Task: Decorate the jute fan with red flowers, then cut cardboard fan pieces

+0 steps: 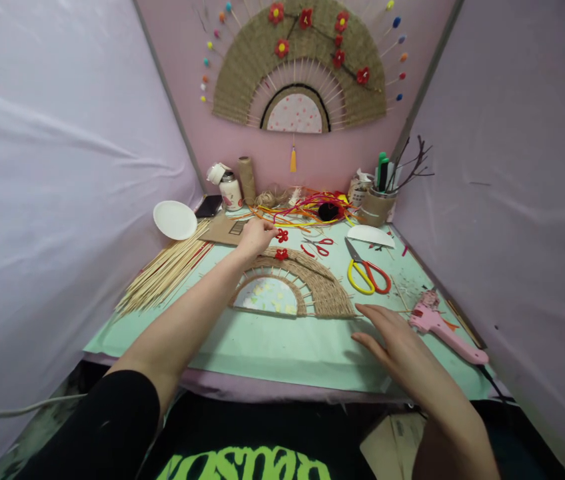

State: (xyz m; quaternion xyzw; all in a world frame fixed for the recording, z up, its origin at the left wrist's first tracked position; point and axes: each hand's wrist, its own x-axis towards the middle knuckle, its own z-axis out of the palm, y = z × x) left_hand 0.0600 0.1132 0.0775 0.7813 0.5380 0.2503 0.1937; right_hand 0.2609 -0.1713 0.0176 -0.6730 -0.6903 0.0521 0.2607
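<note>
My left hand reaches over the back of a woven twine fan, its fingertips pinched at the edge of a red pipe-cleaner flower. A second red flower sits on the fan's upper rim, beside a dark twig. The fan lies flat, with a pale patterned half-circle at its centre. Near the fan's right corner, my right hand hovers with fingers apart and nothing in them. To its right lies a pink glue gun.
Large scissors and small red-handled scissors lie behind the fan. Bamboo sticks and a white bowl are at left. Pipe cleaners, a bottle and a pot of twigs line the back. A finished fan hangs above.
</note>
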